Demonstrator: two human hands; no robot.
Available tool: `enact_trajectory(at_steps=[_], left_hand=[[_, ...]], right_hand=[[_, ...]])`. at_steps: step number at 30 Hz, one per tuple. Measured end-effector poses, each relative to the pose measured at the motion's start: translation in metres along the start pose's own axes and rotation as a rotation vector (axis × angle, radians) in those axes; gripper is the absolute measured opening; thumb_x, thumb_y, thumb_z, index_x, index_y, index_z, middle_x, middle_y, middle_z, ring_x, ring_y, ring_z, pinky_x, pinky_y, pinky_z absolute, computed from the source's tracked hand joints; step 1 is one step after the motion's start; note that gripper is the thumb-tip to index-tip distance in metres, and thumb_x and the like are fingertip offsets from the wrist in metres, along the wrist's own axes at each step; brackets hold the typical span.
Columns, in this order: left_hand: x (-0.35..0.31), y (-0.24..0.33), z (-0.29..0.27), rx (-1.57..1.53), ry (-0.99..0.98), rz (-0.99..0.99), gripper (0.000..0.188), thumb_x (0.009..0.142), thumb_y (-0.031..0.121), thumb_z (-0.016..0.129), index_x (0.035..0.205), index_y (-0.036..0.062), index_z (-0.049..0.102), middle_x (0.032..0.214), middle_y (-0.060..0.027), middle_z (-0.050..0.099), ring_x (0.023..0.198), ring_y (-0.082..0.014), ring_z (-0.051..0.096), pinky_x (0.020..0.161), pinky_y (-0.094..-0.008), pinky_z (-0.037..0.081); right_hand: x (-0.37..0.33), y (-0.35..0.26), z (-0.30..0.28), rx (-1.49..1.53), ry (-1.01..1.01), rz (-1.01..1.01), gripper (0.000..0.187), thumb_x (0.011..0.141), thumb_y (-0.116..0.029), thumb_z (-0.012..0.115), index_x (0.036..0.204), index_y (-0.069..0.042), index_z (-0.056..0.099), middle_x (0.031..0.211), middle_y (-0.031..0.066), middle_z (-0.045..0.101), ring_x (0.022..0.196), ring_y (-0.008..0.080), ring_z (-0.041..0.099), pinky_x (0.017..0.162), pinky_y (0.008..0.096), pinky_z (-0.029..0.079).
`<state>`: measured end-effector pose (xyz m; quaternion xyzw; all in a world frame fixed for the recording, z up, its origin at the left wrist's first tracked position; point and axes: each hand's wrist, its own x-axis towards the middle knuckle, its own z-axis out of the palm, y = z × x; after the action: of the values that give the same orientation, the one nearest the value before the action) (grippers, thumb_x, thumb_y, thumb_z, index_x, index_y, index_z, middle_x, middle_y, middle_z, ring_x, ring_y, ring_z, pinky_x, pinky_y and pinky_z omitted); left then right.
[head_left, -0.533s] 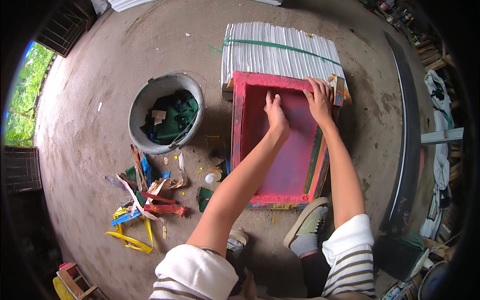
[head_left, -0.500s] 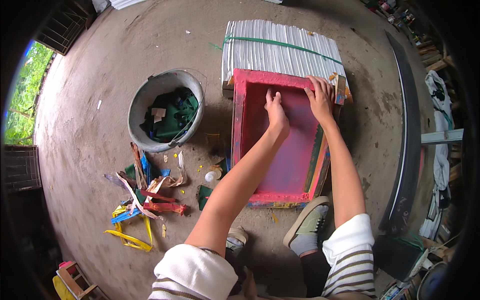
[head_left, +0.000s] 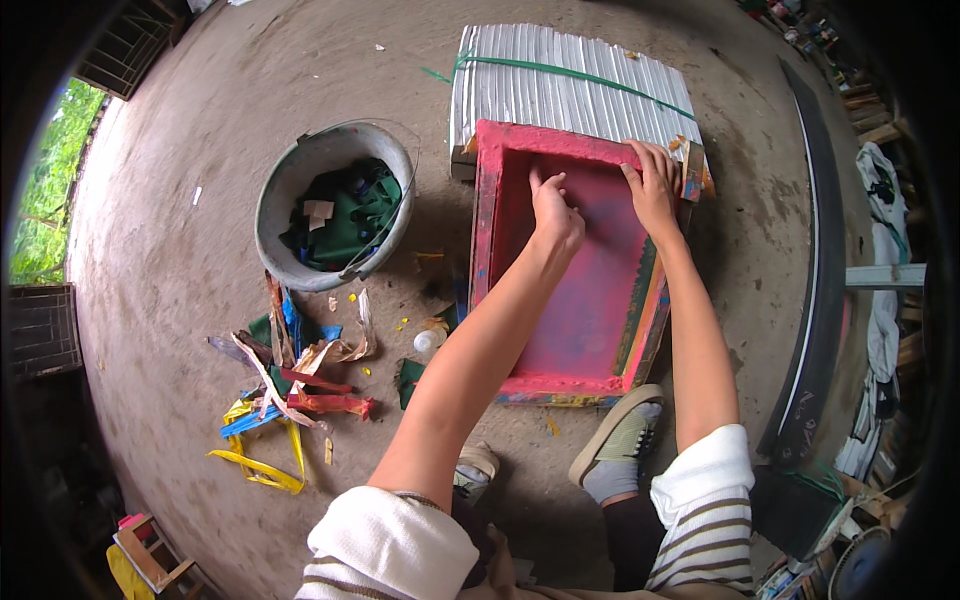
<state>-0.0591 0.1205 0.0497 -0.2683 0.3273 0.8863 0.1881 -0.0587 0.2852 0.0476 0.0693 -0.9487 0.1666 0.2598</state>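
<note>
A wooden screen-printing frame (head_left: 490,215), its rim and inside smeared with pink-red, leans its far end on a strapped stack of white ridged sheets (head_left: 575,80). Inside it, my left hand (head_left: 557,212) is at the far left inner corner, its index finger stretched toward the far wall and the other fingers loosely bent and apart. Nothing shows in that hand. My right hand (head_left: 655,188) grips the frame's far right corner, fingers over the rim and thumb on the inner side. Along the right inner side runs a dark green and yellowish strip (head_left: 640,310).
To the left stands a grey bucket (head_left: 275,225) holding dark green scraps. Nearer lies a heap of torn tape and plastic strips (head_left: 300,385), with a small white cup-like item (head_left: 428,342) beside it. A long black panel (head_left: 815,270) lies at the right. My shoe (head_left: 620,435) is close to the frame's near edge.
The whole view has shifted slightly, so the frame and stack sit a little higher. My left hand has turned slightly in the same inner corner. My right hand keeps its grip on the rim.
</note>
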Motion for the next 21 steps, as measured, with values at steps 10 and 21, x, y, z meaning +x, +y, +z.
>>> enact_trajectory(at_steps=[10,21], left_hand=[[0.009,0.004,0.001,0.127,0.134,0.070,0.055,0.090,0.022,0.051,0.141,0.0198,0.031,0.141,-0.0062,0.034,0.128,-0.0237,0.034,0.098,-0.0509,0.033],[0.023,0.024,0.025,0.689,1.029,0.233,0.023,0.070,0.024,0.078,0.081,0.0057,0.071,0.081,-0.0126,0.069,0.079,-0.0306,0.066,0.075,-0.0404,0.050]], right_hand=[[0.002,-0.007,0.003,0.015,-0.006,0.002,0.036,0.092,-0.032,0.051,0.123,-0.014,0.052,0.120,0.0061,0.052,0.119,0.0251,0.041,0.102,0.0402,0.026],[0.001,-0.010,0.001,0.100,0.078,0.060,0.036,0.082,-0.020,0.062,0.117,-0.013,0.055,0.117,0.0060,0.053,0.118,0.0245,0.043,0.098,0.0393,0.028]])
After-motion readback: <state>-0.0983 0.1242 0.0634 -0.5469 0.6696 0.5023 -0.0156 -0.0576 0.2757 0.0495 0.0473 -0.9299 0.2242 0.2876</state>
